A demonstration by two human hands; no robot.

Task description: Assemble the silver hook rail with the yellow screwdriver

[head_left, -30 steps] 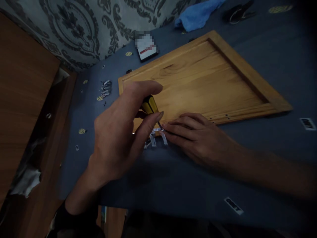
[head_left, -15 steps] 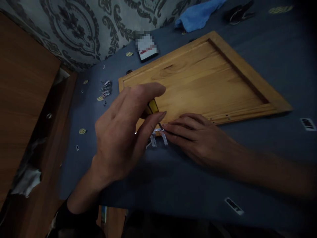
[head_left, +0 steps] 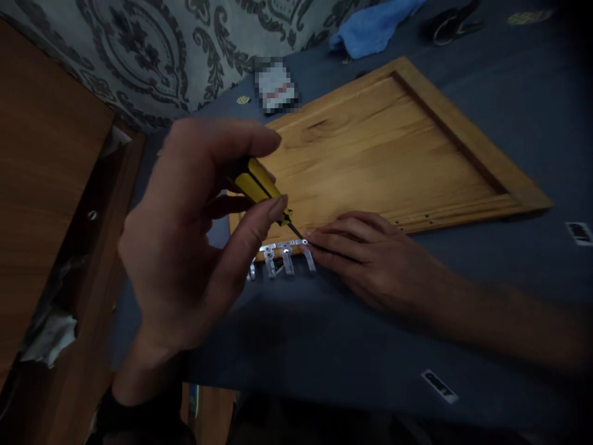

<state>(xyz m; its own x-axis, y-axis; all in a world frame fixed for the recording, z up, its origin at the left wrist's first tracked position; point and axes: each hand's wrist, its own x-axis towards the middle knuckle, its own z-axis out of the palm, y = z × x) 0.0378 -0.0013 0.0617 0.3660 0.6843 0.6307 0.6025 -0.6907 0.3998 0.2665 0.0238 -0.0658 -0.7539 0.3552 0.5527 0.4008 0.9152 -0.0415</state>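
Note:
My left hand (head_left: 194, 228) is closed round a yellow-and-black screwdriver (head_left: 259, 185), whose thin tip points down to the near edge of a wooden panel (head_left: 370, 148). A shiny metal hook rack (head_left: 280, 254) lies against that edge, with several hooks sticking out toward me. My right hand (head_left: 365, 253) lies flat beside the rack, its fingertips pressing on the rack's right end, right at the screwdriver tip.
The panel rests on a blue-grey cloth surface (head_left: 509, 93). A blue rag (head_left: 370, 28) and a dark tool (head_left: 449, 25) lie at the far end. A brown wooden cabinet (head_left: 41, 185) stands at the left, with crumpled paper (head_left: 49, 337) low beside it.
My left hand has lifted and shifted left with the screwdriver, so more of its handle and the hook rack show. My right hand has stayed put.

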